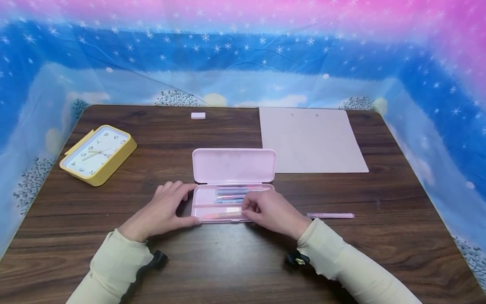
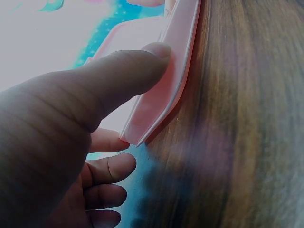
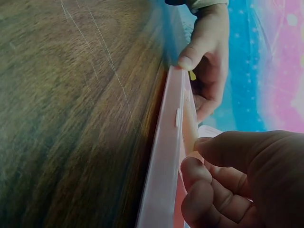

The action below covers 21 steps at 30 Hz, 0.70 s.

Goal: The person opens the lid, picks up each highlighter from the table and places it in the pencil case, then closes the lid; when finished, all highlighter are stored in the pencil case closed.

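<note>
A pink pencil case [image 1: 195, 204] lies on the table with its lid [image 1: 233, 165] raised at the back. Several pens [image 1: 230, 191] rest in its rear compartment. My left hand [image 1: 159, 213] grips the case's left end, thumb [image 2: 154, 59] on the front wall and index finger at the back corner. Over the front compartment, my right hand [image 1: 275, 213] pinches a slim pale pen [image 1: 225, 215] between thumb and index finger. That pen lies lengthwise along the compartment, its right part hidden behind the fingers.
Right of the case lies a pink pen [image 1: 334, 215]. A yellow alarm clock [image 1: 100, 155] sits at the left. A white eraser [image 1: 198, 115] is near the back edge, and a pale board [image 1: 311, 141] lies at the back right. A patterned cloth [image 1: 243, 55] surrounds the table [image 1: 220, 261].
</note>
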Available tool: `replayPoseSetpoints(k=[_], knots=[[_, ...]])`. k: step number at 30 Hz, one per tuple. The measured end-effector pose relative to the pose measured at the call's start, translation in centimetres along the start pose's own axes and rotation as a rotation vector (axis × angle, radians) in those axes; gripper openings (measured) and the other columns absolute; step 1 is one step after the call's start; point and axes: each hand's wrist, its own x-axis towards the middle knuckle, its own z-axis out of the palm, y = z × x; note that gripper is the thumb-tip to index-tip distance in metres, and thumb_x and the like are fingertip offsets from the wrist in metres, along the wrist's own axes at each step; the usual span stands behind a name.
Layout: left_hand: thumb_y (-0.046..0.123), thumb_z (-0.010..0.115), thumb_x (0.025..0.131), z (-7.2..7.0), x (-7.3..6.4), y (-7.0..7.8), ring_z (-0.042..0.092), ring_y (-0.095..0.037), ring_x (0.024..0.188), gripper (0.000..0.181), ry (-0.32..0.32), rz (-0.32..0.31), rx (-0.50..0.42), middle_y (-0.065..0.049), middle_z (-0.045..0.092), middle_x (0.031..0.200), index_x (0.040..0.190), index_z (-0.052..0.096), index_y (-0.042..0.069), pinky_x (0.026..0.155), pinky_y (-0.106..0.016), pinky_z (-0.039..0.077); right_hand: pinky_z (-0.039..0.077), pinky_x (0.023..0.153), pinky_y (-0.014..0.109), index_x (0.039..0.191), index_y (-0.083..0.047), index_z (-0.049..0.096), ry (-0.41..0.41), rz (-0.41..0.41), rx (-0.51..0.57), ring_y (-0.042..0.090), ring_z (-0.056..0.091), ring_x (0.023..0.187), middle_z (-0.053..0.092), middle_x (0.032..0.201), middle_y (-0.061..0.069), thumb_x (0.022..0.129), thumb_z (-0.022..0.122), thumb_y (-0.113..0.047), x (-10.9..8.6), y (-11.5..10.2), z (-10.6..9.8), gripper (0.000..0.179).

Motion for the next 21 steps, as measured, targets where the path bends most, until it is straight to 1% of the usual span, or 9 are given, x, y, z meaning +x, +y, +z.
replayPoseSetpoints(k=[10, 17, 21], knots=[[0.058, 0.077, 0.076, 0.0, 0.1, 0.1, 0.041, -0.015, 0.092, 0.079, 0.007, 0.012, 0.0, 0.003, 0.053, 0.099, 0.138, 0.051, 0.016, 0.081, -0.033, 0.03, 0.047, 0.066, 0.02, 0.087, -0.02, 0.069, 0.002, 0.001, -0.006, -0.001, 0.054, 0.066, 0.06, 0.071, -0.014, 0.089, 0.067, -0.015, -0.5, 0.4, -0.2, 0.006], [0.058, 0.077, 0.076, 0.1, 0.1, 0.0, 0.04, -0.015, 0.091, 0.078, 0.025, 0.029, 0.004, 0.003, 0.053, 0.098, 0.137, 0.052, 0.015, 0.081, -0.033, 0.029, 0.046, 0.061, 0.02, 0.089, -0.019, 0.069, 0.018, 0.01, 0.033, -0.002, 0.055, 0.06, 0.06, 0.067, -0.015, 0.092, 0.067, -0.019, -1.0, 0.5, -0.7, 0.003], [0.058, 0.077, 0.076, 0.2, 0.0, 0.0, 0.041, -0.015, 0.092, 0.078, 0.022, 0.022, 0.004, 0.003, 0.053, 0.099, 0.137, 0.052, 0.016, 0.081, -0.034, 0.029, 0.047, 0.061, 0.021, 0.093, -0.018, 0.068, 0.034, 0.005, 0.054, 0.0, 0.055, 0.061, 0.06, 0.071, -0.014, 0.092, 0.068, -0.021, -1.5, 0.6, -1.3, 0.003]])
